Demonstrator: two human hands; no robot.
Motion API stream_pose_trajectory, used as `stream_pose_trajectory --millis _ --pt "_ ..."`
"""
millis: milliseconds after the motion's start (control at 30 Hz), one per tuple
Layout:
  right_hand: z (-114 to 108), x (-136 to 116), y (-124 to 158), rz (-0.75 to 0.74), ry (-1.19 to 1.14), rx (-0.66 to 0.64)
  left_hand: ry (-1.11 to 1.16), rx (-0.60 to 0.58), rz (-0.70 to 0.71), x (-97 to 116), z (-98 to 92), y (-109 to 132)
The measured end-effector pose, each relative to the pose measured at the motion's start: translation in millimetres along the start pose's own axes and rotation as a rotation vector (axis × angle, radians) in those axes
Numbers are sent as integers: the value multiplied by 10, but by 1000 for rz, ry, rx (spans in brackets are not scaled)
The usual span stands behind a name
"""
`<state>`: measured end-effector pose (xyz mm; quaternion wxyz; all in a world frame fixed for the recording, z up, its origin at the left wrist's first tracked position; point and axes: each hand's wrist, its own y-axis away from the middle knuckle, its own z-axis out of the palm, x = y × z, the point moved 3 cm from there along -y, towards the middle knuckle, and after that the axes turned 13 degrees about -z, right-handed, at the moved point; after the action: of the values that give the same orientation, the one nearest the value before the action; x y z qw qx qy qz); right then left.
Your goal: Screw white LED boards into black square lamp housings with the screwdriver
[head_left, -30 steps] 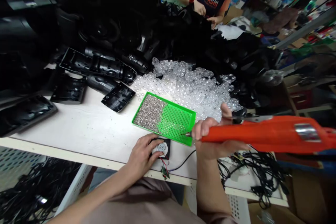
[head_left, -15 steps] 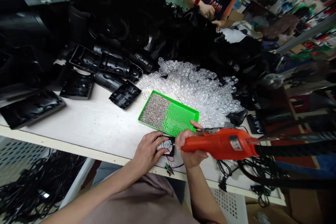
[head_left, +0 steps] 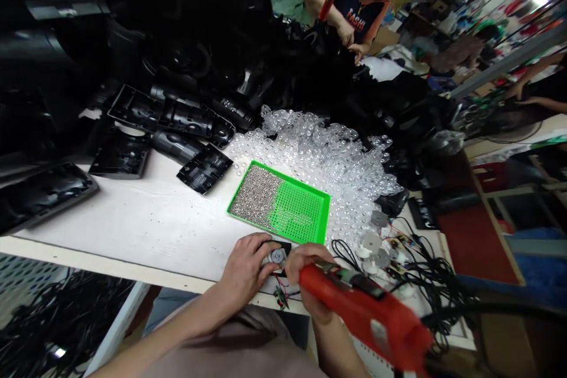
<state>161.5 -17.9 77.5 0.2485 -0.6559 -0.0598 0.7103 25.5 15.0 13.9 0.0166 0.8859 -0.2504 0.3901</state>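
Near the table's front edge, my left hand [head_left: 248,260] grips a small round silver motor [head_left: 277,256] between thumb and fingers. The motor sits on a black part [head_left: 283,245], partly hidden by both hands. Thin wires run from it to a small green circuit board [head_left: 280,297] at the edge. My right hand [head_left: 308,271] is wrapped round the front of a red electric screwdriver [head_left: 358,307], whose body slants down to the right. Its tip, close to the motor, is hidden by my fingers. Just beyond my hands lies a green perforated tray [head_left: 325,221] with many small screws [head_left: 254,196] in its left part.
Clear plastic pieces [head_left: 310,147] are heaped behind the tray. Black housing halves [head_left: 206,168] lie to the left, below a large dark pile. Black cables [head_left: 420,277] and grey motors [head_left: 371,242] are at right. Across the pile, a person [head_left: 349,18] works.
The screwdriver's rear end has swung down toward me, uncovering motors and cables at right. My left hand still holds the motor. The whole view has shifted slightly.
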Motion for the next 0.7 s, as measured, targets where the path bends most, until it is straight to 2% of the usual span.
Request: stream_pose_trajectory --millis 133,200,300,467,700 --pt "-332 -223 -325 -211 -79 211 -13 23 5 16 1 -3" --pt "-524 -144 -513 -242 -45 271 -18 23 0 16 5 -7" --pt "-708 136 -685 -219 1 298 -19 26 -2 17 3 -15" --pt "-743 448 -707 -187 14 266 -32 62 27 38 -28 -27" --pt "-742 492 -696 -152 15 221 -53 42 8 45 -42 -35"
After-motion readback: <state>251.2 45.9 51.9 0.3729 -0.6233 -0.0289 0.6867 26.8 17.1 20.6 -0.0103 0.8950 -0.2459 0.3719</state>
